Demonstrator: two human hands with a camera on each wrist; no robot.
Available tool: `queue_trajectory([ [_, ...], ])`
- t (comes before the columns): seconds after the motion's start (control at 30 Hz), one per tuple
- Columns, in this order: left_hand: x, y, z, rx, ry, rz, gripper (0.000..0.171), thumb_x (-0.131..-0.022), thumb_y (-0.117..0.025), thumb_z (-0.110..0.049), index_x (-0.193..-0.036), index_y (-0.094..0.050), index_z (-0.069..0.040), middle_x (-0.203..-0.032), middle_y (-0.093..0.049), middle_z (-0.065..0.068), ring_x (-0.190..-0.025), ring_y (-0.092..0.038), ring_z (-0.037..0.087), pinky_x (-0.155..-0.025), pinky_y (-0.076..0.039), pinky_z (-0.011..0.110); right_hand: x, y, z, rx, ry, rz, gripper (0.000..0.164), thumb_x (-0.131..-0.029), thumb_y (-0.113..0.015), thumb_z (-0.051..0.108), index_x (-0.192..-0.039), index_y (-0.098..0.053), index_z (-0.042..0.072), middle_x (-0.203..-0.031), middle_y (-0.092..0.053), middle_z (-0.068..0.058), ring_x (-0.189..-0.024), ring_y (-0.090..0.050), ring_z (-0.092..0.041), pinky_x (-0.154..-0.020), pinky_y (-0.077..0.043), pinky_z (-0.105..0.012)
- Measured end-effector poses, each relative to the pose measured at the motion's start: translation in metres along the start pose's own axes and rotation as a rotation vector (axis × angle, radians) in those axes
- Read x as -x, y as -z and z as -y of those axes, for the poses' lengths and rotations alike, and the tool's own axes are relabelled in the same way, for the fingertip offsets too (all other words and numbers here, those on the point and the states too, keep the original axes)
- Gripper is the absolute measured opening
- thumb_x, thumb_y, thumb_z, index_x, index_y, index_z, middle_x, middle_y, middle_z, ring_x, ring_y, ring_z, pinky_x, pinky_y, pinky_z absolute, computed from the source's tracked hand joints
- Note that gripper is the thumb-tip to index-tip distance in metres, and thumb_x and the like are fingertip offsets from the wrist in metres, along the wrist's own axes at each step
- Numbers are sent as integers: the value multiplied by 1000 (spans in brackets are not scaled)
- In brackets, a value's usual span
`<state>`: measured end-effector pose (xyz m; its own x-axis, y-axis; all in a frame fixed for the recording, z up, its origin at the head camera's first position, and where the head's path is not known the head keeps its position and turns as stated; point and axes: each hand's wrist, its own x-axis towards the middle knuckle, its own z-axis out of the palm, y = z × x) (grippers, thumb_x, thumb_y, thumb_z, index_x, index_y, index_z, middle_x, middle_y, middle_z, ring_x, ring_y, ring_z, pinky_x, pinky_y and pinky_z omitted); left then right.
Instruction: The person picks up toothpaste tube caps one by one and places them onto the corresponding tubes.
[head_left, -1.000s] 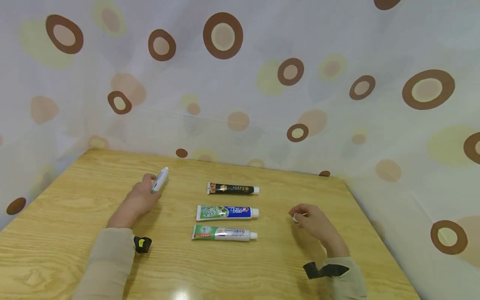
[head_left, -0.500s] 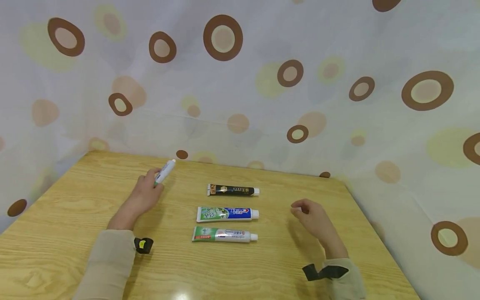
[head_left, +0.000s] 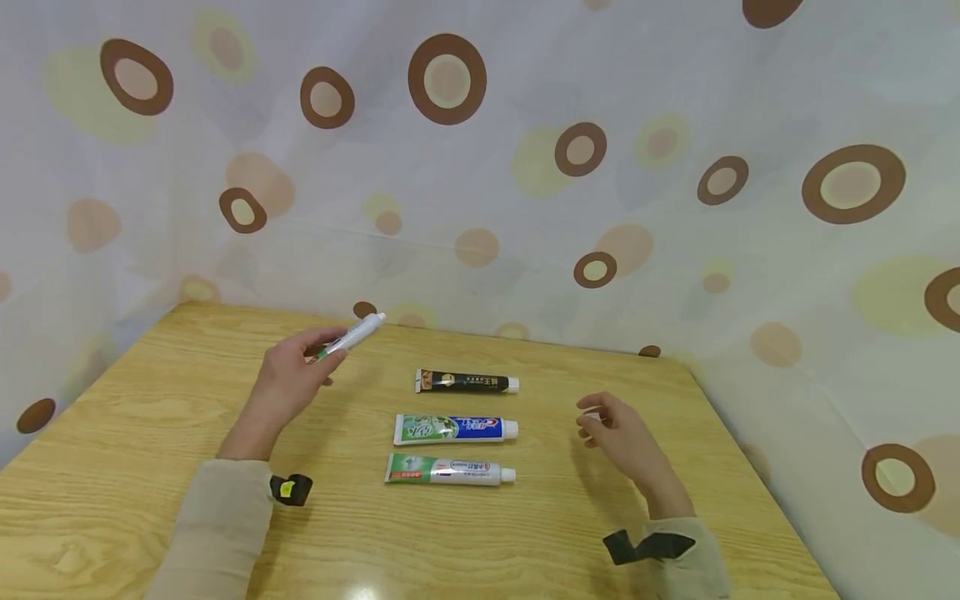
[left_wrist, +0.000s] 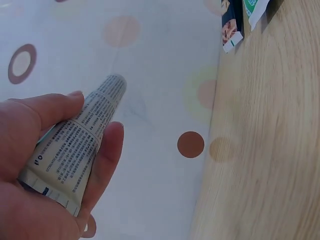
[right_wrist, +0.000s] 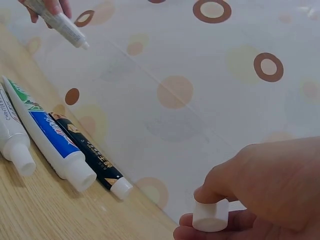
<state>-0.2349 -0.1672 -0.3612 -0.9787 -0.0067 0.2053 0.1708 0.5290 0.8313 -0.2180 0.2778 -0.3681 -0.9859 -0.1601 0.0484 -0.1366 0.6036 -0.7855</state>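
Note:
My left hand (head_left: 288,379) grips a white toothpaste tube (head_left: 356,333) above the table's left side. Its bare nozzle points up and to the right; the printed back and crimped end show in the left wrist view. Between thumb and fingers my right hand (head_left: 626,442) pinches a small white cap (right_wrist: 210,216), over the right side. Three capped tubes lie in a column between the hands: a black toothpaste tube (head_left: 465,382) at the back, a blue-and-green toothpaste tube (head_left: 453,428) in the middle, and a green-and-white toothpaste tube (head_left: 450,470) nearest me.
The wood-grain table (head_left: 420,542) ends at the back and right against a pale curtain (head_left: 480,183) printed with brown rings and dots. Black straps (head_left: 291,489) circle both sleeved wrists.
My left hand has lifted the white tube and tilted it, so its nozzle swings up and to the right. The right hand, holding the cap, has shifted only slightly. The three lying tubes stay put.

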Motion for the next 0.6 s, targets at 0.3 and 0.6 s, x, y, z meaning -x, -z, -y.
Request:
queue_trajectory([
  [0.3, 1, -1, -5, 2, 11, -58, 36, -95, -68, -30, -129, -68, -18, -130, -66, 12, -109, -64, 31, -74, -51, 30, -2, 1, 2, 13, -1, -2, 27, -103, -51, 9, -127, -51, -2, -109, -62, -25, -94, -64, -32, -79, -57, -36],
  [0.6, 4, -2, -12, 70, -11, -29, 33, -90, -74, -30, -122, -72, -23, -123, -69, 10, -96, -64, 24, -63, -50, 26, -1, 0, 6, 29, -55, -39, 34, -99, -62, 19, -121, -47, -2, -104, -65, -17, -86, -63, -23, -77, -56, -35],
])
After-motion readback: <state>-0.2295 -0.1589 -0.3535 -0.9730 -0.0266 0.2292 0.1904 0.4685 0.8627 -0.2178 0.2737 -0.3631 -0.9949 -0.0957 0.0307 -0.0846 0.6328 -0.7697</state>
